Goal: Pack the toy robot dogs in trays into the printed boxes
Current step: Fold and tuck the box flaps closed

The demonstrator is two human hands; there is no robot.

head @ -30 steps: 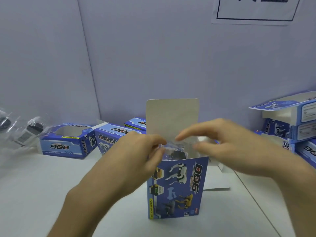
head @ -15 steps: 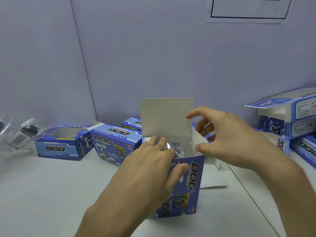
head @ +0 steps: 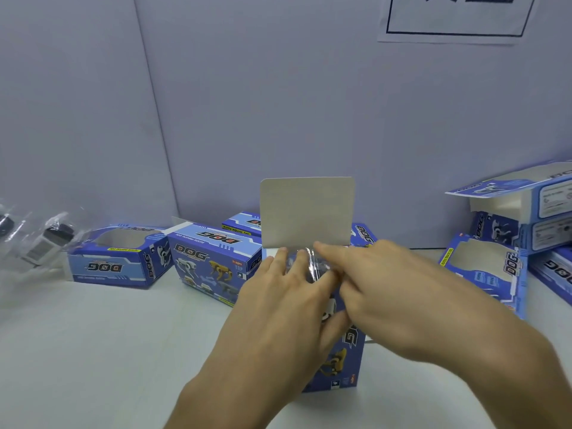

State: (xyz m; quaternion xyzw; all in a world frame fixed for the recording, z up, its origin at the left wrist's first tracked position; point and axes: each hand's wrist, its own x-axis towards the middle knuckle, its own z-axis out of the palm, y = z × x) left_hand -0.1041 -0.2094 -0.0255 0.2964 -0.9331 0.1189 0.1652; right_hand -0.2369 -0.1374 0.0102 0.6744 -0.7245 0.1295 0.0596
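Note:
A blue printed DOG box (head: 346,360) stands upright on the white table, its plain top flap (head: 306,212) raised at the back. A clear plastic tray (head: 309,264) with a toy dog shows at the box's open top, mostly hidden by my fingers. My left hand (head: 278,308) lies over the box's front and top, fingers stretched onto the tray and thumb against the front face. From the right, the fingers of my right hand (head: 387,292) press on the tray's top. The dog itself cannot be made out.
Empty windowed box (head: 117,258) and another printed box (head: 213,261) lie to the left, one more (head: 244,224) behind. Stacked boxes (head: 526,212) and a windowed box (head: 489,274) stand on the right. A toy dog in a clear tray (head: 46,239) lies far left. A wall is close behind.
My left hand has slid up from the box's front onto the tray. My right hand has come down from the raised flap's edge onto the tray at the opening.

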